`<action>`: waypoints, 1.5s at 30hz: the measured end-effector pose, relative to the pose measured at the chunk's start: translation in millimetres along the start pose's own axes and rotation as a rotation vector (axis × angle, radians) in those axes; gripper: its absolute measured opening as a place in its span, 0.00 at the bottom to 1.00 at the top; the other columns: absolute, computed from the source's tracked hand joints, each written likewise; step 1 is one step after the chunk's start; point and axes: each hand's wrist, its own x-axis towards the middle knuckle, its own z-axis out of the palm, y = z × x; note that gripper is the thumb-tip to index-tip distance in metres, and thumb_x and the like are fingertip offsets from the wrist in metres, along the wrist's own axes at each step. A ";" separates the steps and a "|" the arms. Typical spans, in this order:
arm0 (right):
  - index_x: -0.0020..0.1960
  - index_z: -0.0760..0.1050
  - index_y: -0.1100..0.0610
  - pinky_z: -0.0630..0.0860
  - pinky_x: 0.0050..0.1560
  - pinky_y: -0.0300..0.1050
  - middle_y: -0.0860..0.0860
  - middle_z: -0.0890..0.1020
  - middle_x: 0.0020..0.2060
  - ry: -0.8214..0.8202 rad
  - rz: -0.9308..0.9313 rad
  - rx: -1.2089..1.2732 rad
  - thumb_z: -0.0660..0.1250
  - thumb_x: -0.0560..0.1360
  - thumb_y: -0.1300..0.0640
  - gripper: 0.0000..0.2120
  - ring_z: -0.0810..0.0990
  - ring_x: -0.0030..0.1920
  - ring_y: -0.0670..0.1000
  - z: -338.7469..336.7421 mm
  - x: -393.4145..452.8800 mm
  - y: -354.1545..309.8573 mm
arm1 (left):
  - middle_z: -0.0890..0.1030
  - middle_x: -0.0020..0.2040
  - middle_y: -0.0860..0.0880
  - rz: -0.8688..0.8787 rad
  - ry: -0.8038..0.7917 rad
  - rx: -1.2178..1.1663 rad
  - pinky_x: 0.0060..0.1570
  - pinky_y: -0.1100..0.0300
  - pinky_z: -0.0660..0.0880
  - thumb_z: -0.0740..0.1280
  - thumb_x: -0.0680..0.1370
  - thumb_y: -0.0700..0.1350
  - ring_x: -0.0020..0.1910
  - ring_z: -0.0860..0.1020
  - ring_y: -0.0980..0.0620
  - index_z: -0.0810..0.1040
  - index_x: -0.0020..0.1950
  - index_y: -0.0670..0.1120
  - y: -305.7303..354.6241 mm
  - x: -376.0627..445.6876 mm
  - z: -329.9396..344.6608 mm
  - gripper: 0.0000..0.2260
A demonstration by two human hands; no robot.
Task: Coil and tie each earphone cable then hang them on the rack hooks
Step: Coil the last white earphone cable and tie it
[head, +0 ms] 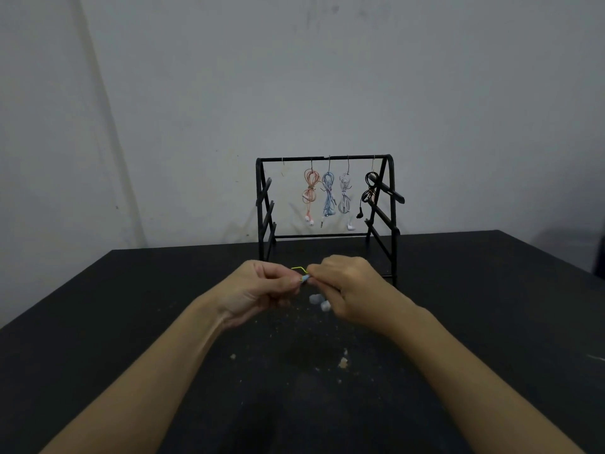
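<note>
My left hand (262, 291) and my right hand (347, 286) meet above the black table (131, 306), in front of the rack. Between their fingertips they pinch a light blue earphone cable bundle (305, 279). A thin yellow-green twist tie (298, 268) sticks up from it. Two pale earbuds (320, 302) dangle below my right hand. The black wire rack (327, 198) stands at the back. From its hooks hang a pink coil (310, 191), a blue coil (328, 196), a white coil (344, 194) and a black coil (369, 191). The leftmost hook (283, 165) is bare.
Crumbs and small pale scraps (343, 362) lie scattered on the table in front of me. A grey wall (294, 77) rises right behind the rack. The table's far edge runs just behind the rack's feet.
</note>
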 end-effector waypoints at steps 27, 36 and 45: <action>0.47 0.78 0.62 0.76 0.44 0.50 0.47 0.70 0.32 -0.618 0.329 0.047 0.66 0.75 0.58 0.07 0.74 0.38 0.52 4.8 10.6 -6.6 | 0.75 0.37 0.52 0.473 0.140 1.074 0.34 0.68 0.70 0.71 0.71 0.42 0.34 0.75 0.56 0.77 0.39 0.49 -29.7 5.4 3.1 0.04; 0.43 0.79 0.65 0.67 0.32 0.37 0.48 0.72 0.28 -0.577 0.392 0.233 0.62 0.78 0.61 0.11 0.69 0.27 0.44 2.2 1.7 -8.8 | 0.75 0.34 0.53 0.703 0.101 1.301 0.36 0.65 0.66 0.64 0.69 0.49 0.34 0.67 0.60 0.76 0.37 0.48 -38.9 7.8 1.1 0.06; 0.37 0.78 0.64 0.62 0.29 0.40 0.57 0.72 0.26 -0.210 0.446 0.474 0.62 0.78 0.60 0.14 0.65 0.27 0.46 9.2 -9.7 -6.4 | 0.73 0.36 0.55 0.684 0.307 0.934 0.36 0.72 0.66 0.66 0.72 0.47 0.35 0.72 0.61 0.75 0.40 0.46 -43.6 8.5 9.3 0.05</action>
